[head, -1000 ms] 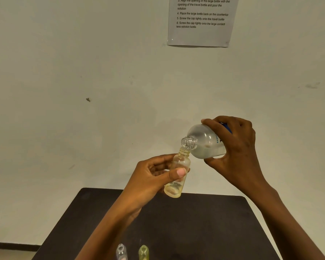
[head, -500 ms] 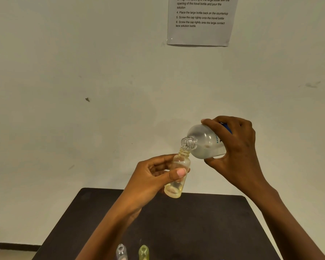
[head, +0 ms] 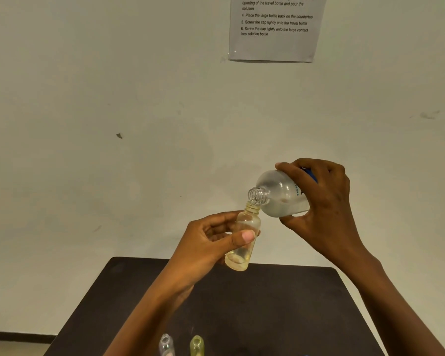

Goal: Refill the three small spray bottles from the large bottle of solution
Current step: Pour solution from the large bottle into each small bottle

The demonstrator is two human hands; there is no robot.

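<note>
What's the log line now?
left hand: holds small yellowish clear bottle | right hand: tips large clear plastic bottle over its neck | dark table: two small bottles

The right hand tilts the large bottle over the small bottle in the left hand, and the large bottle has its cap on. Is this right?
Only the cap is wrong: the head view shows the large bottle with its threaded neck bare and open. The right hand does tilt it over the small bottle in the left hand.
</note>
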